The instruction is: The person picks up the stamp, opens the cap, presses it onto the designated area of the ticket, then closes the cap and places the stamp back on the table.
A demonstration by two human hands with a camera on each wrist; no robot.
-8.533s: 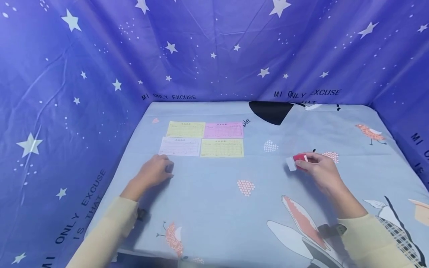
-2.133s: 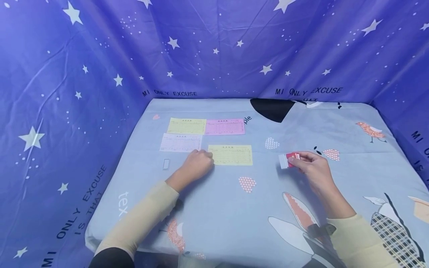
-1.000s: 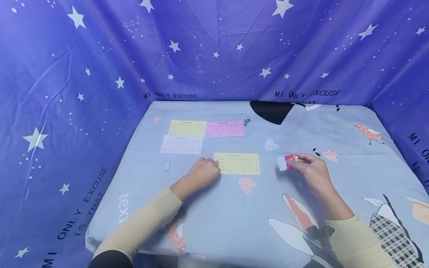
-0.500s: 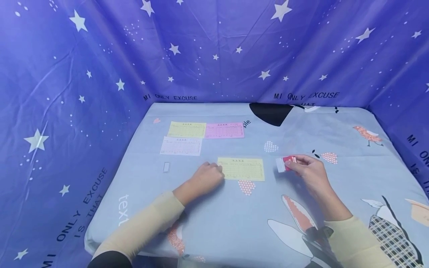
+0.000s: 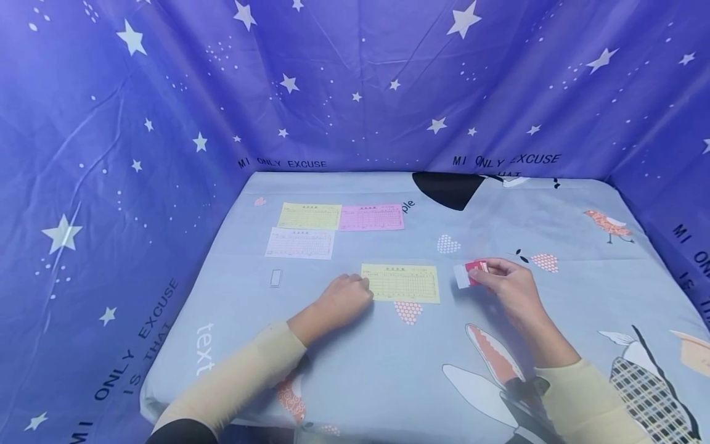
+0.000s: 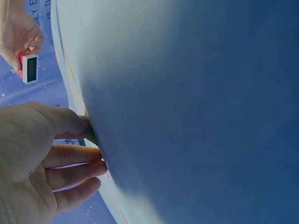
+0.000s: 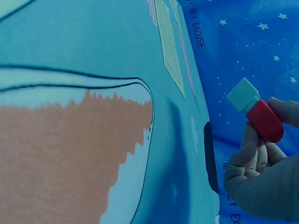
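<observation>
In the head view a yellow printed form slip [image 5: 402, 283] lies flat near the middle of the table. My left hand [image 5: 345, 300] is at its left edge, pinching it between thumb and fingers; the left wrist view shows the thumb [image 6: 70, 122] against a bit of yellow paper. My right hand [image 5: 513, 283] holds a red-and-white stamp [image 5: 470, 274] above the table, just right of the slip. In the right wrist view the stamp's red body [image 7: 265, 121] sits between thumb and fingers. Its dark rectangular face [image 6: 32, 69] shows in the left wrist view.
Farther back on the left lie another yellow slip [image 5: 310, 216], a pink slip [image 5: 371, 217] and a white slip [image 5: 299, 243], edges nearly touching. A pale blue patterned cloth [image 5: 355, 370] covers the table. Purple star-print curtains [image 5: 355, 80] hang round its back and sides.
The left hand has moved from beside the white slip to the front yellow slip and drawn it right and nearer, away from the other slips. The right hand with the stamp has shifted slightly left.
</observation>
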